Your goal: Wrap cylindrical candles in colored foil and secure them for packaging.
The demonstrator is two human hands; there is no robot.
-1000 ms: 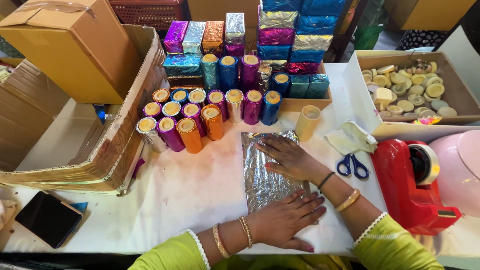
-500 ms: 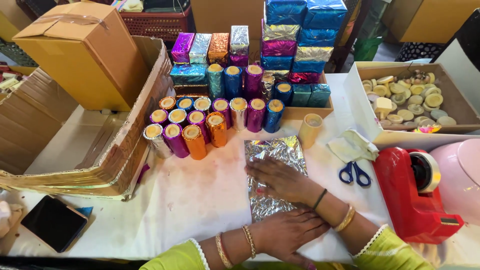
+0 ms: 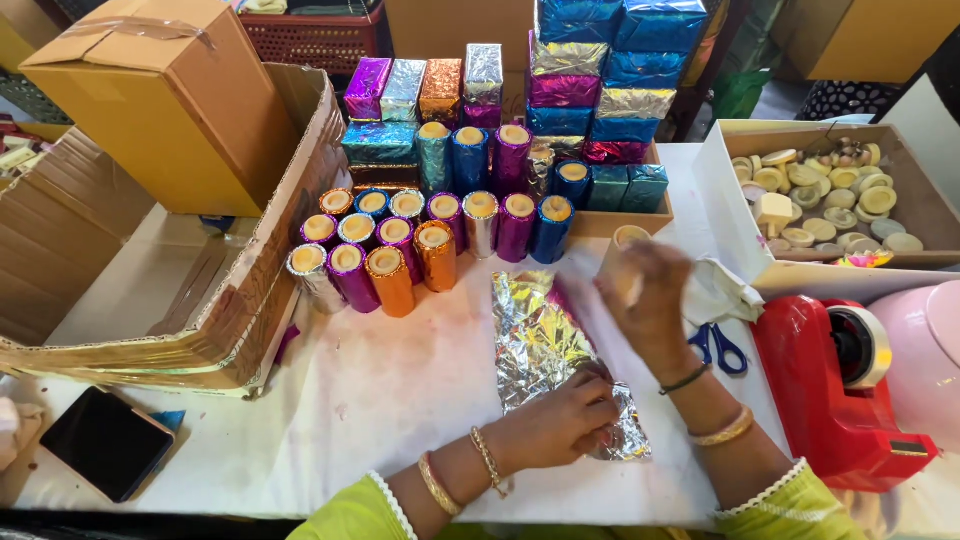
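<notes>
L hand lies palm-down w/ fingers curled, pressing the near end of a crinkled silver foil sheet flat on the white bench; nothing gripped inside it. R hand is raised over the sheet's far right edge, blurred, fingers loosely bent around a bare cream tube standing at the far edge of the foil; can't tell if it's actually gripping it. Just right of that hand: blue-handled scissors and a red tape dispenser. Beyond the foil, rows of upright foil-wrapped tubes in orange, purple, blue, silver. Far left, an open cardboard box. Far right, a tray of cream discs.
</notes>
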